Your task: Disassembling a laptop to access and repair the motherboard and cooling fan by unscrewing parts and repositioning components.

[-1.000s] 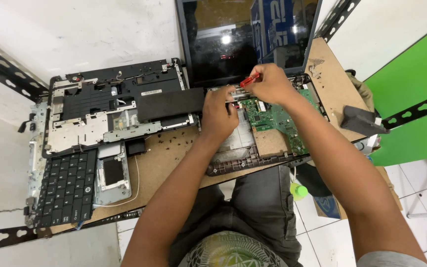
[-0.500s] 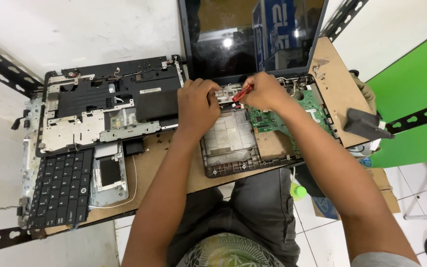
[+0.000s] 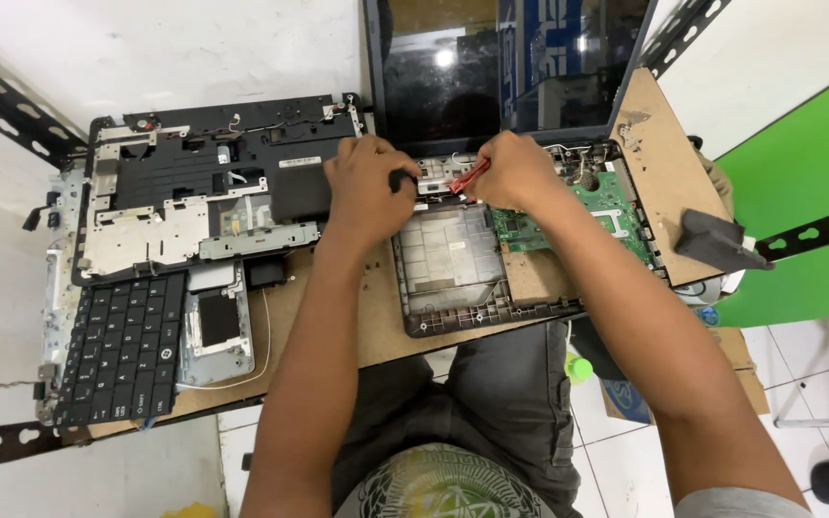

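Observation:
An opened laptop base (image 3: pixel 453 278) lies on the wooden worktop (image 3: pixel 357 317), its dark screen (image 3: pixel 501 67) standing up behind it. A green circuit board (image 3: pixel 606 206) shows in the base's right half. My left hand (image 3: pixel 367 187) rests on the base's back left edge, fingers curled around a small dark part near the hinge. My right hand (image 3: pixel 515 173) is closed on a red-handled tool (image 3: pixel 467 176), whose tip points left toward my left hand.
A removed black top cover (image 3: pixel 203 182) with metal plates lies at the left. In front of it sit a loose black keyboard (image 3: pixel 117 350) and a silver touchpad frame (image 3: pixel 218 326). A dark wedge-shaped object (image 3: pixel 717 240) sits at the worktop's right edge.
My left hand has moved from the middle of the base up and left to its back edge. My right hand with the red tool has shifted slightly left along that edge.

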